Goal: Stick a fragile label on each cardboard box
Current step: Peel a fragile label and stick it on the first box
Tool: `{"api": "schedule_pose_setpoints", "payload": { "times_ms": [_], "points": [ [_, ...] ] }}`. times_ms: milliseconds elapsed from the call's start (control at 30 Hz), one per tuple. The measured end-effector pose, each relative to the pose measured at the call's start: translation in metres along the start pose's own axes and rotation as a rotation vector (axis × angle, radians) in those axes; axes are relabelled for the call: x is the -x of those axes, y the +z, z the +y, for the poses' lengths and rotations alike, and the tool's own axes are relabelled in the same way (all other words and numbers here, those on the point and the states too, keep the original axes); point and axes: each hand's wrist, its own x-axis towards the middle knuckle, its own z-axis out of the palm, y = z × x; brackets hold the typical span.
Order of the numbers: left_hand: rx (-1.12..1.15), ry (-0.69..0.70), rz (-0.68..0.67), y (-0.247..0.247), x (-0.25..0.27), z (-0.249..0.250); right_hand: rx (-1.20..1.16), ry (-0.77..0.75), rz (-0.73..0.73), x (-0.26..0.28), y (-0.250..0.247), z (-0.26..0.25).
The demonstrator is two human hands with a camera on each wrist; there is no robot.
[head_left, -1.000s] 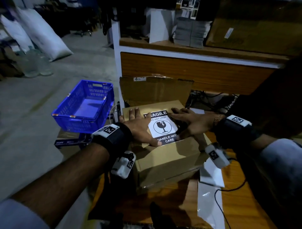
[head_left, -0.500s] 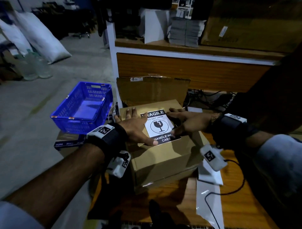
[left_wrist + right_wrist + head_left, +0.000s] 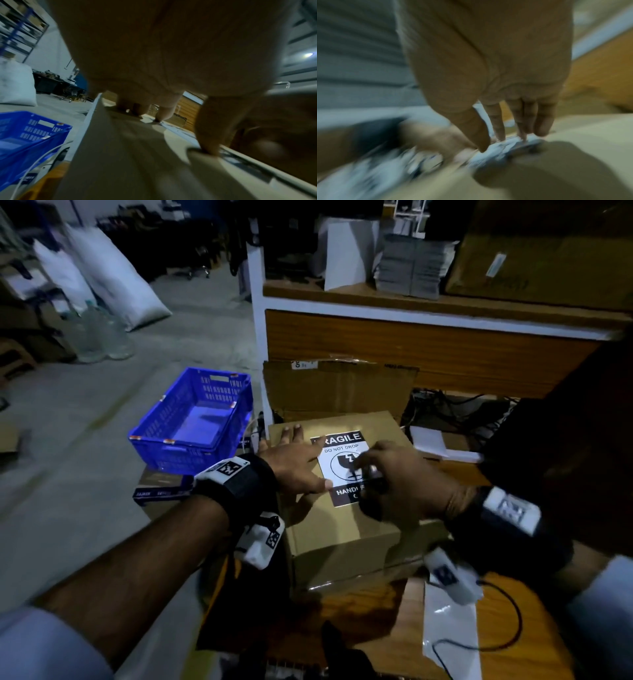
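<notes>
A closed cardboard box [image 3: 342, 539] sits on the wooden table, with a black-and-white FRAGILE label [image 3: 339, 453] lying on its top. My left hand [image 3: 305, 463] rests flat on the box top beside the label. Its thumb [image 3: 208, 135] presses the label's left edge. My right hand [image 3: 376, 474] is blurred over the middle and lower right of the label and hides part of the print. In the right wrist view its fingers [image 3: 522, 129] point straight down, tips touching the label [image 3: 496, 148]. Neither hand grips anything.
An open brown carton [image 3: 339, 388] stands right behind the box, against a wooden counter [image 3: 428, 354]. A blue plastic crate [image 3: 195, 422] sits to the left, on dark flat packs. White backing sheets [image 3: 448, 628] and a black cable [image 3: 510, 611] lie on the table [image 3: 376, 628] at right.
My right hand has slid from the label's right edge leftward and toward me across the label, and is blurred in motion. The left hand stays flat in place.
</notes>
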Motion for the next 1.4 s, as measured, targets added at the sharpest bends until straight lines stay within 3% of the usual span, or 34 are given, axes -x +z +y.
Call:
{"api": "schedule_pose_setpoints", "payload": {
  "times_ms": [67,167,300,367,500,667,833,1000,1100,1233,1400],
  "points": [
    [0.019,0.003,0.017,0.001,0.001,-0.002,0.068,-0.117,0.061,0.014,0.024,-0.016],
    [-0.01,0.009,0.038,0.004,0.003,-0.002,-0.055,-0.098,0.095,0.026,0.039,-0.027],
    [-0.027,0.01,0.052,0.006,0.004,-0.001,-0.044,-0.087,0.069,0.041,0.047,-0.037],
    [-0.027,0.015,0.05,0.005,0.004,-0.001,-0.072,-0.095,0.053,0.045,0.046,-0.038],
    [-0.039,0.015,0.053,0.005,0.004,-0.001,-0.093,-0.071,0.173,0.039,0.045,-0.028],
    [-0.107,0.015,0.074,0.006,0.002,-0.003,-0.111,-0.077,0.093,0.047,0.044,-0.026],
    [-0.159,0.019,0.088,0.005,0.002,-0.003,-0.177,-0.035,0.188,0.048,0.041,-0.019],
    [-0.154,0.024,0.107,0.003,0.001,-0.002,-0.185,-0.121,0.126,0.052,0.039,-0.015],
    [-0.121,0.042,0.171,-0.001,0.003,0.0,-0.216,-0.069,0.169,0.047,0.019,-0.01],
    [-0.121,0.106,0.239,-0.012,0.006,0.005,-0.087,0.064,-0.088,0.038,-0.033,-0.001],
    [-0.081,0.064,0.184,-0.026,-0.017,0.008,0.037,0.156,-0.166,-0.02,-0.055,0.009]
  ]
}}
